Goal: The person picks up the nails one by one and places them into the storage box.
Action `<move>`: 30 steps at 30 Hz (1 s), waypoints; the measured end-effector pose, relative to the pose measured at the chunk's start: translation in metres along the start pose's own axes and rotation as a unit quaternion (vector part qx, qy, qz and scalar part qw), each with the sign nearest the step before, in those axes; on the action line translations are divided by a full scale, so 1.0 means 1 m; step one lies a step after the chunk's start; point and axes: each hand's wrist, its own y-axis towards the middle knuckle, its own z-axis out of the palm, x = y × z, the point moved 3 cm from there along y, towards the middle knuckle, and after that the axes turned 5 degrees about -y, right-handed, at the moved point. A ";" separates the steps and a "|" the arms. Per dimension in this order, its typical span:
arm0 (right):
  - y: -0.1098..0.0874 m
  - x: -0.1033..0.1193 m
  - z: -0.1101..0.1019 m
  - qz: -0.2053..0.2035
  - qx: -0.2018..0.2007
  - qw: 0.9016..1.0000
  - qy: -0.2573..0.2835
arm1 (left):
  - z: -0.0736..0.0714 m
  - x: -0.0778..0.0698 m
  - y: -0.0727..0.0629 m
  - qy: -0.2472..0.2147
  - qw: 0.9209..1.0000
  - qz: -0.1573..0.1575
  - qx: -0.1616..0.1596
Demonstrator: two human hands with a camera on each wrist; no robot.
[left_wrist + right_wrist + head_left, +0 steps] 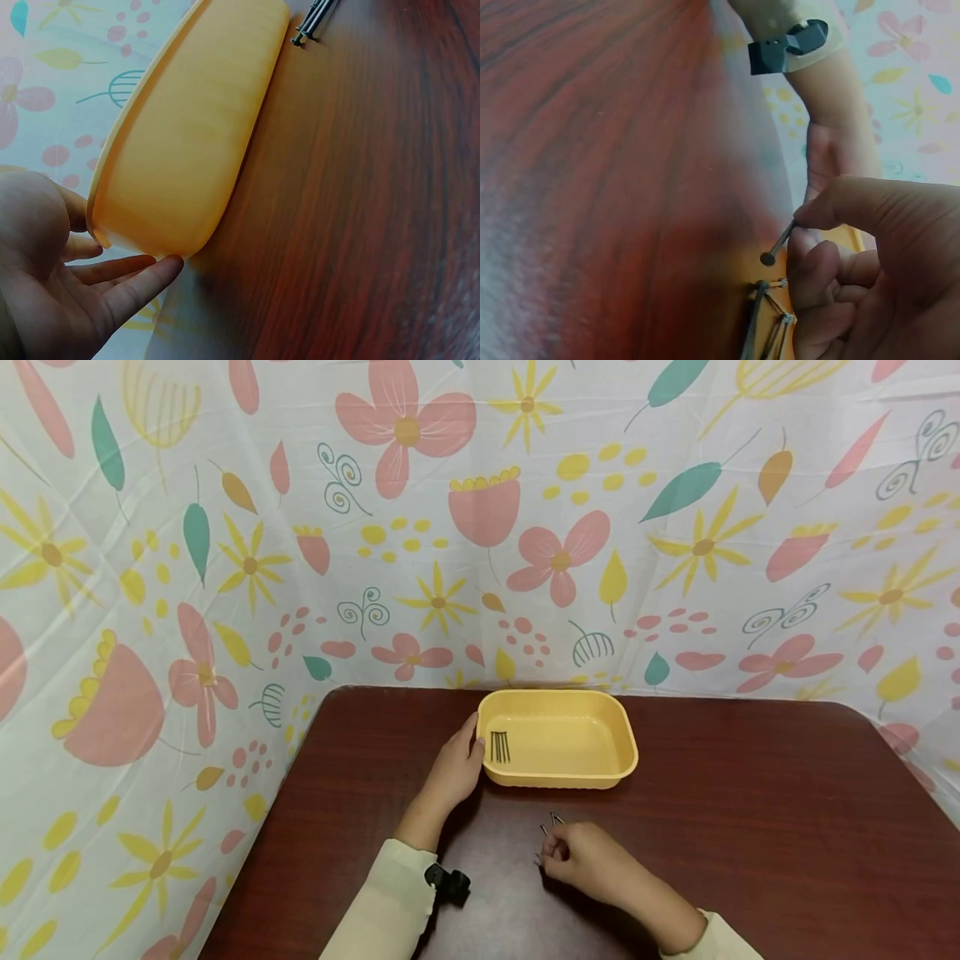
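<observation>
A yellow plastic tray [555, 781] stands on the table, with several dark nails [500, 747] lined up side by side at its left end. My left hand [456, 768] rests against the tray's left wall, its fairly straight fingers touching the rim and side. In front of the tray, my right hand [592, 864] is low over the table. Its thumb and index finger pinch a nail [780, 241], flat round head outward, as the right wrist view shows. Loose nails [555, 818] lie beside that hand, partly hidden by it.
The dark reddish-brown wooden table [750, 810] has rounded back corners. A floral curtain [480, 568] hangs behind it and along its left side. A black strap-on camera [448, 883] sits on the left wrist, over a cream sleeve [393, 893].
</observation>
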 end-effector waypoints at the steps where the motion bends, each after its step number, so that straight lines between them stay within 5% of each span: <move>1: 0.001 0.000 -0.001 0.006 0.003 1.000 0.015 | 0.000 0.000 0.000 0.001 1.000 0.001 0.000; 13: 0.010 0.002 -0.027 0.043 -0.011 0.990 0.136 | -0.001 -0.002 0.000 0.001 1.000 -0.001 -0.003; 21: 0.014 0.002 -0.039 0.004 -0.073 0.989 0.132 | -0.002 -0.002 0.000 0.002 1.000 0.002 -0.004; 30: 0.029 0.003 -0.058 0.053 -0.110 0.973 0.196 | -0.001 -0.002 0.000 0.007 1.000 0.005 -0.006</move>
